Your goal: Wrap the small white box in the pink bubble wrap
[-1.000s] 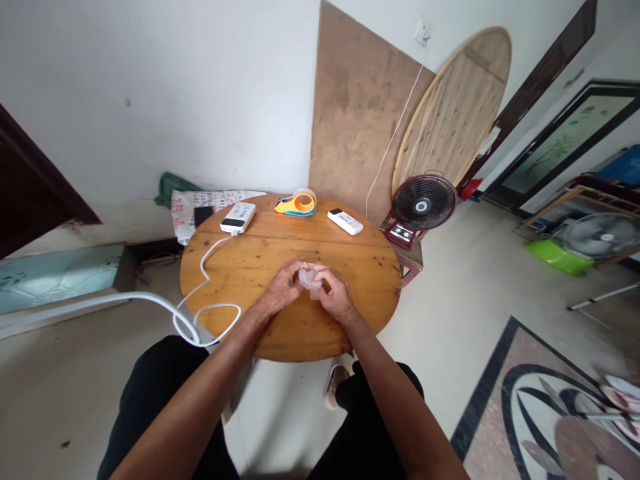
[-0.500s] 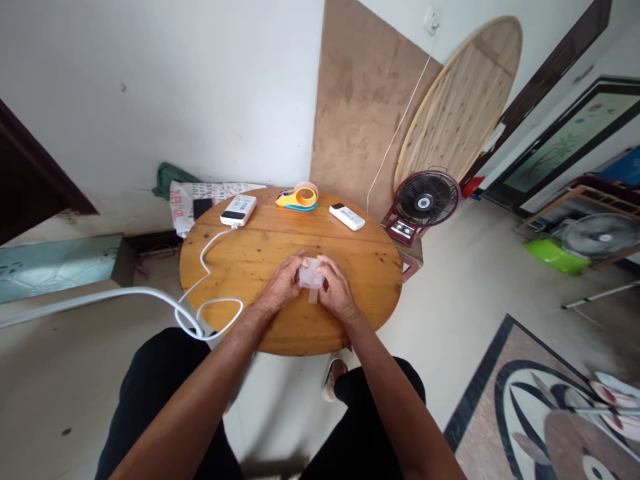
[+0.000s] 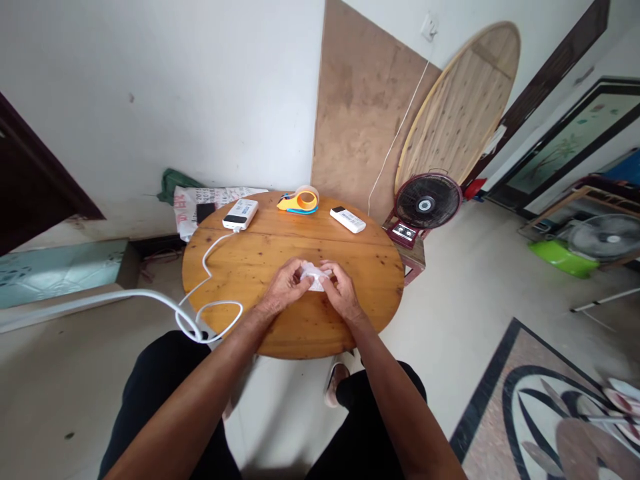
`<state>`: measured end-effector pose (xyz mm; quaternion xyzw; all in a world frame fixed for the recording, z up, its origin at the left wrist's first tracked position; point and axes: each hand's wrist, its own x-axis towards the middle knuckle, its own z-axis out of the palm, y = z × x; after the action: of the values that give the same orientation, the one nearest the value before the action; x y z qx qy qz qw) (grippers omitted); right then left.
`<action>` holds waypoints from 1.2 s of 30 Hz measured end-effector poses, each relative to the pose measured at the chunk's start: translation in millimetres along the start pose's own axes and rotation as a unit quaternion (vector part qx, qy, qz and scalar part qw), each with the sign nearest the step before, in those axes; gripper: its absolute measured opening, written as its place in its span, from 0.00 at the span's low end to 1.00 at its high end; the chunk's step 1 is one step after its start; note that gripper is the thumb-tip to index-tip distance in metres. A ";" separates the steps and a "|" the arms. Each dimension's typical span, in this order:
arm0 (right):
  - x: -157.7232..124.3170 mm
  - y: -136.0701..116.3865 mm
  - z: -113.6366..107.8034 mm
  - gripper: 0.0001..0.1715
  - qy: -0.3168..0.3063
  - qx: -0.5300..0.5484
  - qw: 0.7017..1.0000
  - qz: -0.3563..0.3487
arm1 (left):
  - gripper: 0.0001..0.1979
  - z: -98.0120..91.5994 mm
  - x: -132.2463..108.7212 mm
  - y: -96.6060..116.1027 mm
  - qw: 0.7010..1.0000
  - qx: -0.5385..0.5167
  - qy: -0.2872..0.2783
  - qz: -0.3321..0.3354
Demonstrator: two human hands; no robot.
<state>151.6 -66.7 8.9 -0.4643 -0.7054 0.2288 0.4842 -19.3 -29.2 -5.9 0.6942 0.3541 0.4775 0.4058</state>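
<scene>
Above the round wooden table [image 3: 280, 333], both my hands grip a small whitish packet in thin, translucent wrap [image 3: 316, 282]. My left hand [image 3: 290, 283] pinches its left side, thumb on the near face. On the other side, my right hand [image 3: 340, 290] closes on it with thumb and fingers. What lies inside the wrap cannot be made out. Beyond the hands, an orange tape dispenser [image 3: 299, 201] sits at the table's far edge. A white power bank [image 3: 241, 214] with a cable stands to its left, and another white power bank [image 3: 348, 219] lies to its right.
A white cable [image 3: 207, 260] runs from the left power bank and loops over the table's left edge. A dark red fan [image 3: 427, 203] stands on a stool to the right. Behind the table, a brown board [image 3: 365, 100] leans on the wall.
My hands have turned the packet and its wrap now bunches up between the fingers. The strip that hung from its near side no longer shows. The view has shifted slightly.
</scene>
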 end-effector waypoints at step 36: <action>4.1 10.2 3.9 0.23 -0.049 0.166 0.975 0.138 | 0.27 -10.1 5.6 3.8 0.952 -0.244 -0.101 -0.155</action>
<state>152.0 -57.9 1.3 -0.4586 -0.6098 0.4293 0.4832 -26.8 -23.6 1.8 0.5549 0.2874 0.4082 0.6655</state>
